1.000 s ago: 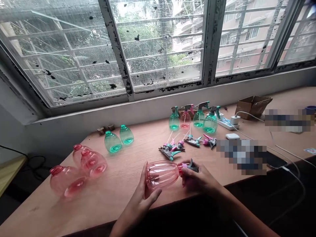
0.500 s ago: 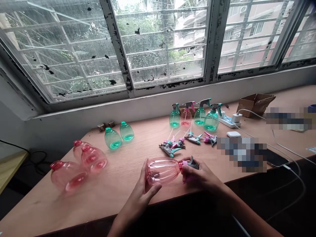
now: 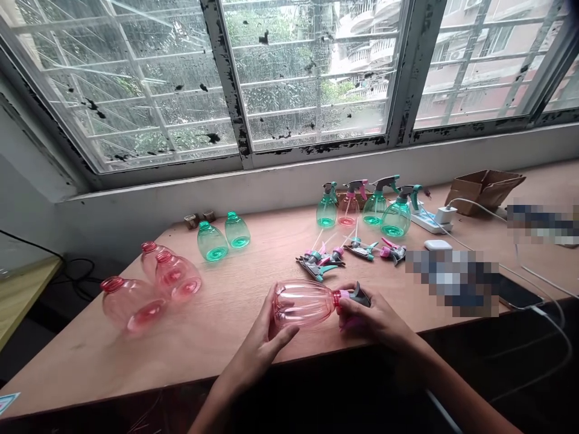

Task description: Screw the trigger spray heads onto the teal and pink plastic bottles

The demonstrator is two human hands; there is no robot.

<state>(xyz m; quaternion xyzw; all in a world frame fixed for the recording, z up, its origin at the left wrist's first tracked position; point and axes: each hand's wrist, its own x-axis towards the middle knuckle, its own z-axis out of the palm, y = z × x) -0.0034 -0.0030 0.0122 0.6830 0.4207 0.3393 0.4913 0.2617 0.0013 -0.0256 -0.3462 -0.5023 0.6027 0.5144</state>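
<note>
A clear pink spray bottle (image 3: 303,303) lies sideways between my hands near the table's front edge. My left hand (image 3: 271,334) cups its base, thumb along the lower side. At the neck, my right hand (image 3: 368,313) grips the pink collar of the grey spray head (image 3: 360,295); its trigger is mostly hidden under the fingers. Just beyond the bottle lie several loose trigger spray heads (image 3: 319,263) in grey, pink and green. Behind them stand green spray bottles (image 3: 397,218) and one pink spray bottle (image 3: 348,211) with heads fitted.
Open-necked pink bottles (image 3: 131,304) stand at the left, and two green bottles (image 3: 212,242) behind them. To the right are a power strip (image 3: 429,223), a cardboard box (image 3: 486,193), a white case (image 3: 438,245) and a phone (image 3: 518,292) with cables. Windows line the back wall.
The view has shifted slightly, so the table's contents appear a little farther right. Both hands keep their hold on the pink bottle and its collar, with almost no other visible change.
</note>
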